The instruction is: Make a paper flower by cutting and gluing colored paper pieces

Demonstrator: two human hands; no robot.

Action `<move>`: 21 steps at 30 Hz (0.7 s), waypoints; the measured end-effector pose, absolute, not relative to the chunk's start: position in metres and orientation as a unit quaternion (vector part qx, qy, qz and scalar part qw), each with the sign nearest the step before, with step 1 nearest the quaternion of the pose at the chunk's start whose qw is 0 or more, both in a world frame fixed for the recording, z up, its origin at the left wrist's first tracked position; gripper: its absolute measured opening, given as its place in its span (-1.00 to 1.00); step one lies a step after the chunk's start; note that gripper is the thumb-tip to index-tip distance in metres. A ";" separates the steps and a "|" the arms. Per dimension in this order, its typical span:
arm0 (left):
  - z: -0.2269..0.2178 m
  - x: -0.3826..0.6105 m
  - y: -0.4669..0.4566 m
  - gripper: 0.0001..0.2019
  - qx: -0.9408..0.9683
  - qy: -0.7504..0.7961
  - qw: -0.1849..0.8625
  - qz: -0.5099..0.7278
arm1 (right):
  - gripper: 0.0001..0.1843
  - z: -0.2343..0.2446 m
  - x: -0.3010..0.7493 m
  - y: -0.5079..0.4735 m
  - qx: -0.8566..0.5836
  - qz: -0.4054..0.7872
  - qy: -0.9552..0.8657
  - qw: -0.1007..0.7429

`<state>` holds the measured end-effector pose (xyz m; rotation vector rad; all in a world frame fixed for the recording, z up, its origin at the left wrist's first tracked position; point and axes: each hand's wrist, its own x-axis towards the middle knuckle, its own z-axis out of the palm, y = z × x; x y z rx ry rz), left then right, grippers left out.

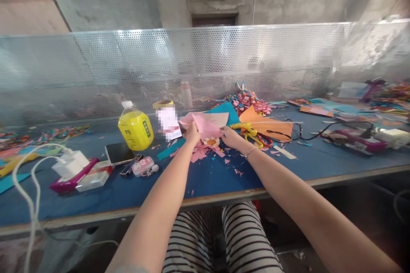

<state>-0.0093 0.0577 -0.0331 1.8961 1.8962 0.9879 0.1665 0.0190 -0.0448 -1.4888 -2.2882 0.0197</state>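
A pink sheet of foam or paper is spread between my two hands above the table. My left hand is closed on its left side, the thumb lying over the sheet. At the right edge of the sheet, the fingers of my right hand are pinched together on it. Just below lies a small flower-like piece, pale with an orange middle, among pink scraps. Behind the pink sheet are blue sheets. A yellow glue gun and scissors with yellow handles lie right of my right hand.
A yellow bottle, a propped phone, a dark phone and a power strip with white plugs stand left. Orange sheets and a black cable lie right. A perforated metal screen borders the table's back.
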 end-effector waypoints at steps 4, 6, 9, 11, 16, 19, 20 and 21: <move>-0.022 -0.011 0.057 -0.71 0.634 0.585 0.132 0.489 | -0.60 -0.039 0.169 0.021 -0.535 0.020 -0.791 0.297; -0.016 -0.012 0.056 -0.85 0.615 0.559 0.117 0.544 | -0.57 -0.036 0.169 0.021 -0.544 0.038 -0.776 0.318; -0.007 -0.016 0.054 -0.89 0.571 0.539 0.081 0.614 | -0.57 -0.033 0.170 0.018 -0.552 0.059 -0.768 0.319; -0.003 -0.019 0.051 -0.89 0.549 0.525 0.065 0.647 | -0.65 -0.031 0.170 0.014 -0.547 0.063 -0.778 0.302; 0.004 -0.021 0.043 -0.91 0.502 0.505 0.148 0.686 | -0.78 -0.023 0.171 0.004 -0.515 0.074 -0.810 0.269; 0.007 -0.019 0.041 -0.93 0.489 0.487 0.232 0.686 | -0.73 -0.016 0.178 0.005 -0.518 0.050 -0.799 0.301; 0.007 -0.018 0.040 -0.93 0.489 0.485 0.240 0.684 | -0.70 -0.014 0.184 0.006 -0.538 0.032 -0.782 0.312; 0.007 -0.018 0.040 -0.92 0.491 0.484 0.242 0.682 | -0.68 -0.012 0.191 0.007 -0.570 0.014 -0.758 0.317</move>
